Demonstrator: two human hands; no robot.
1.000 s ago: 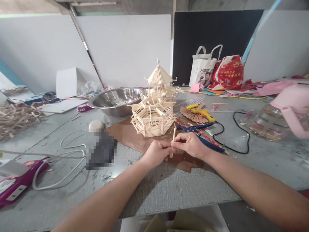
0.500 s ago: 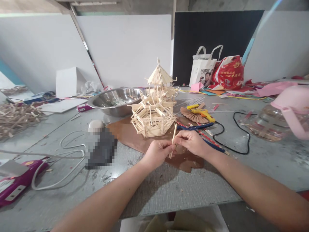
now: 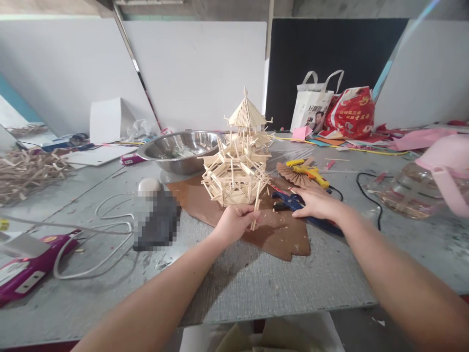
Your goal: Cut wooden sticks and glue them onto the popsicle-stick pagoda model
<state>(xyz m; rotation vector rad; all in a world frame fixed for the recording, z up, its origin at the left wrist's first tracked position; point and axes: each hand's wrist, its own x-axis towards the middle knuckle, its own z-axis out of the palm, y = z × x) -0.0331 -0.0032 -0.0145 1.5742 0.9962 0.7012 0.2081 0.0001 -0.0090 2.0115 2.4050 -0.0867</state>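
- one heap of curled brown strips [image 3: 29,173] at the far left.
- a purple power strip [image 3: 46,264], its pale label too blurred to read, with a white cable [image 3: 130,239] looping beside it.
- a steel basin [image 3: 176,166]; clear, glinting stuff lies inside, hard to make out.
- a brown sheet [image 3: 198,210], reaching under the stick-built tower [image 3: 236,188] at centre, which stands upright, its pointed roof on top.
- the left hand [image 3: 234,224], thumb and fingers pinched around thin wooden sticks [image 3: 257,198], which stand nearly upright before the tower's lower right.
- blue-handled pliers [image 3: 284,198] on the sheet, partly covered by the right hand [image 3: 315,201], whose fingers are parted across them.
- a yellow glue gun [image 3: 311,175], behind that hand, by a pleated paper fan [image 3: 291,175].
- a white bag [image 3: 304,105] with dark chinese characters, the first reading 好.
- a red bag [image 3: 350,115], gold characters too blurred to read.
- a pink-lidded clear jug [image 3: 406,190], liquid inside.
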